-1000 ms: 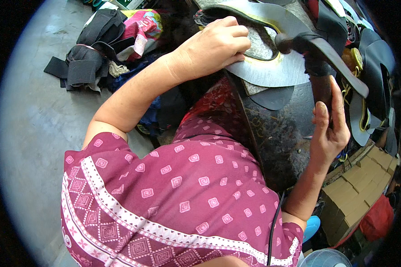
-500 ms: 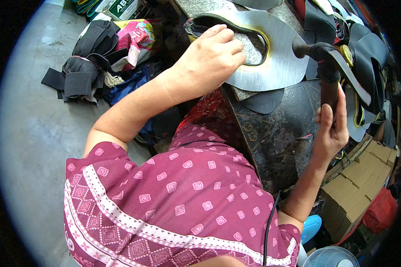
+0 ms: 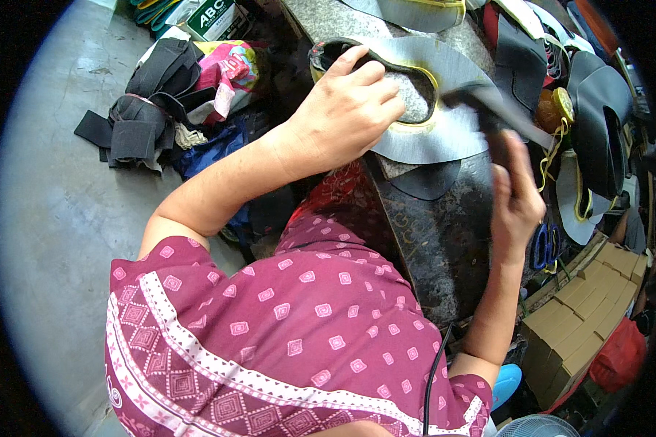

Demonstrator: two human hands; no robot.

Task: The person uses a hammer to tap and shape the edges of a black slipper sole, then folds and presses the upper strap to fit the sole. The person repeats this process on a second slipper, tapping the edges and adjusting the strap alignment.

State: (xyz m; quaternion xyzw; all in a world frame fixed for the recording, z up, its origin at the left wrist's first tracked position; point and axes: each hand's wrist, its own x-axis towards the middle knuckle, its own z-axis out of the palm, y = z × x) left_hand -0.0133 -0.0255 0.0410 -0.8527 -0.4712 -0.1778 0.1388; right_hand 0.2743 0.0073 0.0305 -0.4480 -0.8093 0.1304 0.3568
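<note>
A grey, curved shoe upper (image 3: 426, 148) lies on a pale stone slab (image 3: 315, 20), its opening lined in black and edged with yellow. My left hand (image 3: 353, 109) is closed on the rim of that opening, fingers curled over the black lining; the fingertips are partly hidden. In my right hand (image 3: 517, 200) is a hammer (image 3: 497, 116) with a dark handle. Motion blurs the hammer, and its head is over the right part of the upper. Whether it touches the upper I cannot tell.
Below the slab is a dark, scuffed bench top (image 3: 444, 244). More grey and black uppers (image 3: 598, 95) crowd the right, near a yellow-topped jar (image 3: 555, 108). Cardboard pieces (image 3: 579, 306) are stacked lower right. Black fabric strips (image 3: 135, 120) lie at the left.
The hammer has swung left from the right side to over the grey upper, my right hand moving left with it. My left hand keeps its hold on the rim. The view has shifted slightly.
</note>
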